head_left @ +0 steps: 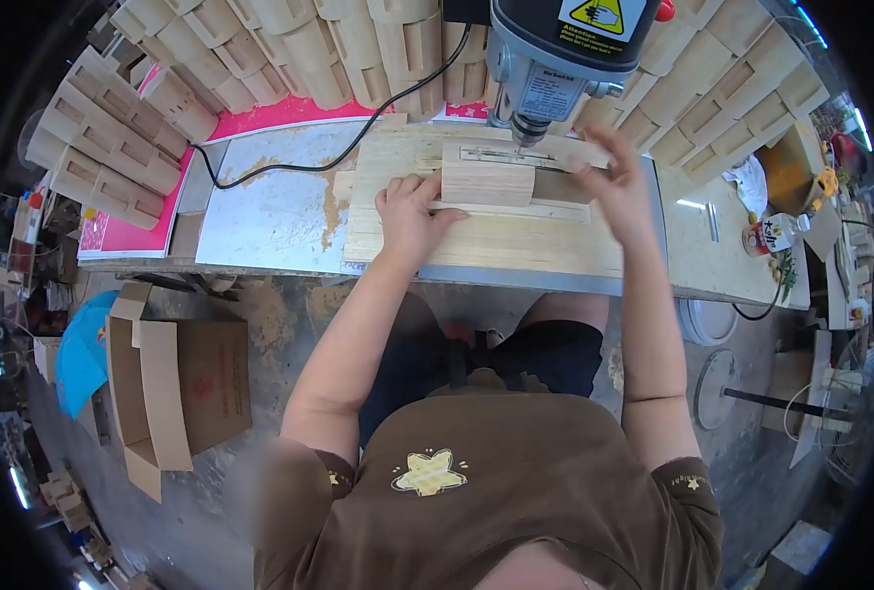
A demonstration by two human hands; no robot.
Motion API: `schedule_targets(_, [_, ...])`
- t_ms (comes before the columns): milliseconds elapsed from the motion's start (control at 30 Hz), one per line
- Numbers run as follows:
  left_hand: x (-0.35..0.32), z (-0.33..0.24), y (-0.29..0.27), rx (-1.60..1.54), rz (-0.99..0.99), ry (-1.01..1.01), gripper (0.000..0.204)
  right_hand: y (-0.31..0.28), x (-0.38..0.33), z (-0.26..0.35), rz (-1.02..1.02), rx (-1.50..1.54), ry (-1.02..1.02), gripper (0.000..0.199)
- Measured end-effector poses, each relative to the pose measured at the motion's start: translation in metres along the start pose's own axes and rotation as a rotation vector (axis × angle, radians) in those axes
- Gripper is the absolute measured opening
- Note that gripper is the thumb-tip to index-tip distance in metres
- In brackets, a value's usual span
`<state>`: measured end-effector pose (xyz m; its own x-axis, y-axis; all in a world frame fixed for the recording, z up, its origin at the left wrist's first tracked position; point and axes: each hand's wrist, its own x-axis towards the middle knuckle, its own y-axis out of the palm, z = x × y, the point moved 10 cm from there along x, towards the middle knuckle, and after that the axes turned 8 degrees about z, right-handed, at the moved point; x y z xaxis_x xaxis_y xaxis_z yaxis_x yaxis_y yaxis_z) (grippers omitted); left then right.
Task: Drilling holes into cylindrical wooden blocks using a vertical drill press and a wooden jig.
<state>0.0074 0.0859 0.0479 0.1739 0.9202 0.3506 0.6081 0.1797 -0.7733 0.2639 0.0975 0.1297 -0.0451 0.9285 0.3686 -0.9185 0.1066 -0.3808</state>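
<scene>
A small light wooden block (487, 184) lies on a plywood board (476, 241) under the grey drill press (555, 59). My left hand (409, 211) rests on the board with its fingers pressed against the block's left side. Past the block's right end, my right hand (614, 182) hovers with fingers spread, blurred, holding nothing. The drill chuck (528, 128) hangs just above the block's far right corner. A flat wooden jig (501, 154) with a slot lies behind the block.
Rows of notched wooden pieces (289, 49) are stacked behind and to both sides of the drill press. A black cable (358, 138) runs over the bench. An open cardboard box (176, 388) stands on the floor at left. A bottle (776, 234) sits at right.
</scene>
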Motion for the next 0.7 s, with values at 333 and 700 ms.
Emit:
schedule_targets(333, [-0.003, 0.003, -0.002, 0.009, 0.034, -0.014, 0.056, -0.046, 0.103, 0.147, -0.497, -0.193, -0.526, 0.028])
schedule_targets(700, [-0.002, 0.0, -0.001, 0.008, 0.001, 0.033, 0.05, -0.041, 0.001, 0.153, -0.28, -0.598, -0.242, 0.018])
